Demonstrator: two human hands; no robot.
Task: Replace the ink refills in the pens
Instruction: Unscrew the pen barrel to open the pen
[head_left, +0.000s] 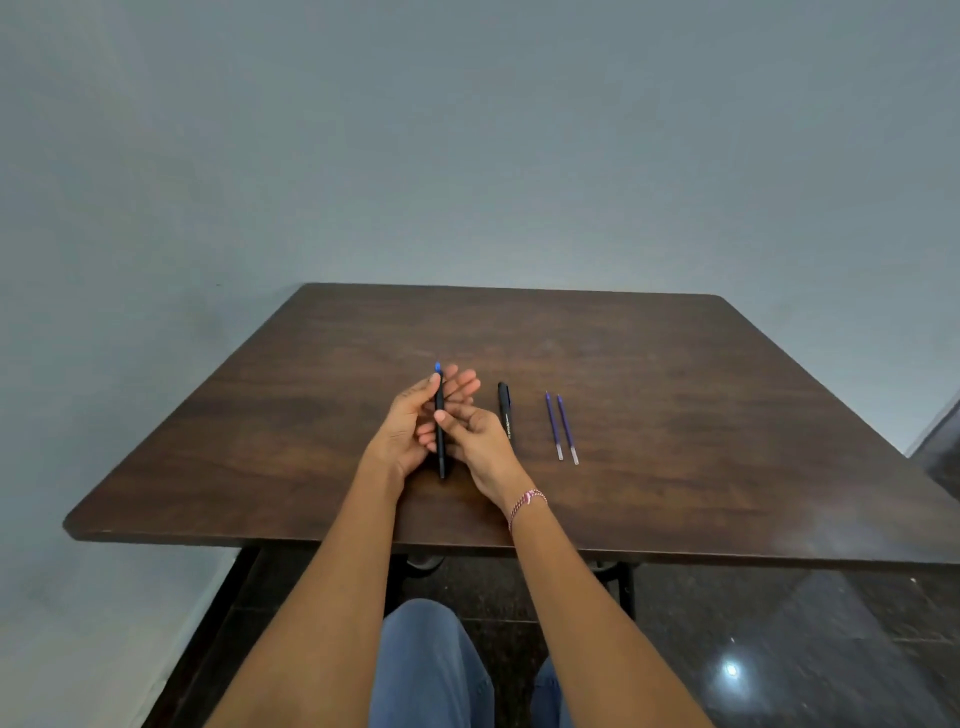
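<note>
Holding the slim black pen (441, 452) over the dark wood-grain tabletop (675, 364), you pinch it with both hands: left hand (410, 421) near its blue far end, right hand (478, 436) at mid-barrel. Its long axis runs away from you. A second black pen (505, 410) and two thin blue refills (553, 426) lie alongside on the right.

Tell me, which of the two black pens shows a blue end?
The pen held by the left hand and right hand: its far end is blue. The other pen, lying on the table to their right, looks all black.
</note>
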